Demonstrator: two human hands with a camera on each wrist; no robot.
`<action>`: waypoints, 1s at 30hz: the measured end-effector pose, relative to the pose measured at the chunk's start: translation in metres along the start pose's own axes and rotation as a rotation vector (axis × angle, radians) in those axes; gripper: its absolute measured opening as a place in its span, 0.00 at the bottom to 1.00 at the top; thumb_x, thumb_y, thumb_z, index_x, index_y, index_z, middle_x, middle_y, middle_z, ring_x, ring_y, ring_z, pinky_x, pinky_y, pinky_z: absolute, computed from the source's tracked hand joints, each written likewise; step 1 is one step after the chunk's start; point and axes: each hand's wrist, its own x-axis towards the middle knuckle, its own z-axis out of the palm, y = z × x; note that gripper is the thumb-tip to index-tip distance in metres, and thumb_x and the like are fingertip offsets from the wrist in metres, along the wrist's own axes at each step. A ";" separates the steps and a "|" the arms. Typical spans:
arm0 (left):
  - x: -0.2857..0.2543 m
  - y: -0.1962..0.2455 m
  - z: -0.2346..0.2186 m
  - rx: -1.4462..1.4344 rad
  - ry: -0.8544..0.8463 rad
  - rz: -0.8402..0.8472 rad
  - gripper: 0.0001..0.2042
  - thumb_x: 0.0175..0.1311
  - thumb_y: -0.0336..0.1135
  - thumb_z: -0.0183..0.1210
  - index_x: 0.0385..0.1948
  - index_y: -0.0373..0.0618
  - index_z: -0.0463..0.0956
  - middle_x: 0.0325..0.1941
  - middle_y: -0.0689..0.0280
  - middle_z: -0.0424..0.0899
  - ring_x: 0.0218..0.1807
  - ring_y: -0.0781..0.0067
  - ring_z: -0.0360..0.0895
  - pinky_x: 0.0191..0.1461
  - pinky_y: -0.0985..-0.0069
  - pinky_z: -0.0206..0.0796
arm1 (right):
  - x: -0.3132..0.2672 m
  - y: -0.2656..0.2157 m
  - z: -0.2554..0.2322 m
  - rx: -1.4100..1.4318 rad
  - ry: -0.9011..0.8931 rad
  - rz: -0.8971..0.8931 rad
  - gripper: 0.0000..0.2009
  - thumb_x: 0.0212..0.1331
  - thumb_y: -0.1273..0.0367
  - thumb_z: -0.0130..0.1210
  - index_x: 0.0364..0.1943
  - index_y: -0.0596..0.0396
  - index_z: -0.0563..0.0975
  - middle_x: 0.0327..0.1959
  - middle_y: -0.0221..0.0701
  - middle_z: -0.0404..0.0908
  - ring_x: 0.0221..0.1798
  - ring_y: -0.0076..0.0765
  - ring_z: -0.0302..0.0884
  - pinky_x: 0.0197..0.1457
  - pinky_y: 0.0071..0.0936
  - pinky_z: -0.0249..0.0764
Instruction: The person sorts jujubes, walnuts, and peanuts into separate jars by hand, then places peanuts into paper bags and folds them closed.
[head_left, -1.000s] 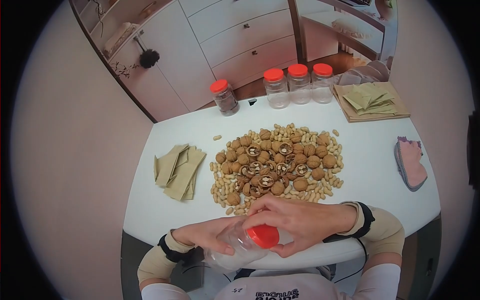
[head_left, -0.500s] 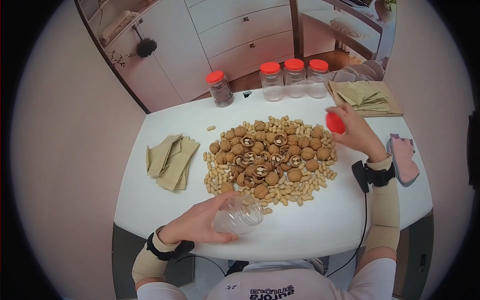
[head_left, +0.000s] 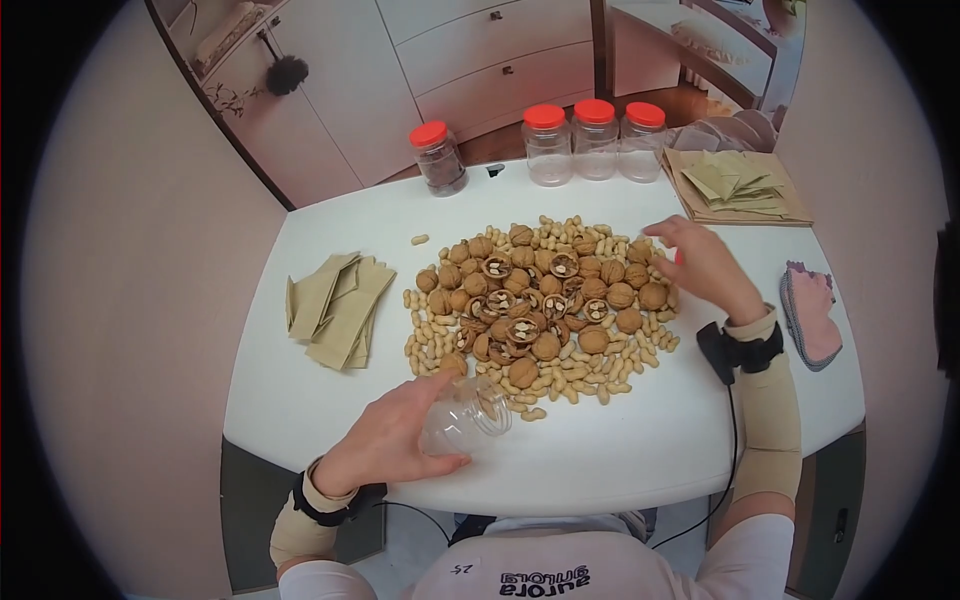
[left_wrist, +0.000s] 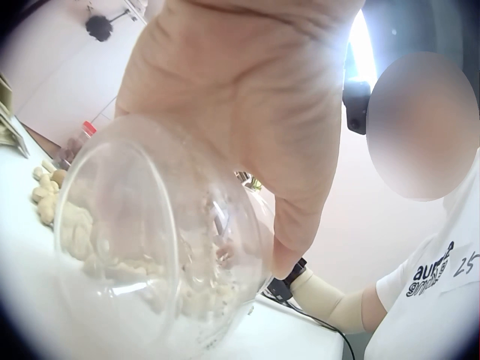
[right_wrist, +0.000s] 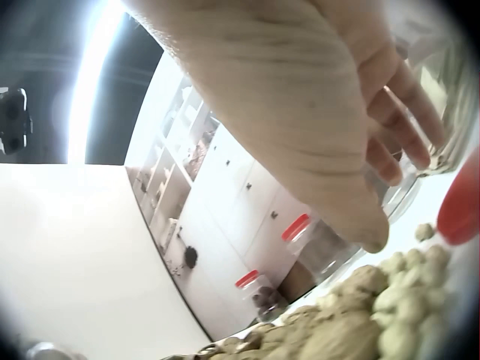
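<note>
Jar (head_left: 455, 428) is tilted — between left hand's (head_left: 385, 435) thumb (head_left: 443, 465) and fingers (head_left: 430, 386).

Wall (head_left: 120, 300): pale, plain | drawer cabinet (head_left: 490, 55): white | floor (head_left: 493, 150): brown | table (head_left: 640, 440): white | strip light (right_wrist: 94, 82): bright

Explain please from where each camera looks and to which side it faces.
Head: worn on the head, faces forward and down at the nut pile; left hand, right hand, arms and shirt show.
Left wrist: worn there, faces the clear jar; the left hand, an arm and the shirt show.
Right wrist: worn there, faces along the right hand's fingers toward capped jars, a red lid at the edge.
Shared: head and left wrist both show the clear jar.
</note>
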 end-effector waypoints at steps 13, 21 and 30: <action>0.001 -0.008 0.016 0.076 0.222 0.067 0.45 0.44 0.45 0.72 0.65 0.38 0.59 0.52 0.50 0.76 0.52 0.50 0.75 0.54 0.64 0.68 | 0.005 -0.112 0.050 0.103 -0.282 -0.530 0.18 0.55 0.65 0.61 0.50 0.51 0.78 0.38 0.35 0.75 0.44 0.44 0.76 0.44 0.39 0.76; -0.009 -0.021 0.021 -0.051 0.259 -0.030 0.49 0.40 0.44 0.73 0.67 0.38 0.56 0.57 0.50 0.74 0.57 0.52 0.75 0.60 0.64 0.68 | 0.019 -0.128 0.066 -0.082 -0.357 -0.456 0.20 0.51 0.65 0.62 0.50 0.52 0.77 0.39 0.36 0.75 0.43 0.44 0.77 0.42 0.40 0.76; -0.012 -0.025 0.022 -0.097 0.314 -0.030 0.49 0.40 0.44 0.73 0.67 0.36 0.56 0.61 0.48 0.71 0.60 0.52 0.74 0.62 0.64 0.67 | 0.016 -0.129 0.067 0.017 -0.284 -0.453 0.14 0.48 0.72 0.58 0.42 0.57 0.75 0.39 0.42 0.74 0.42 0.50 0.78 0.42 0.42 0.76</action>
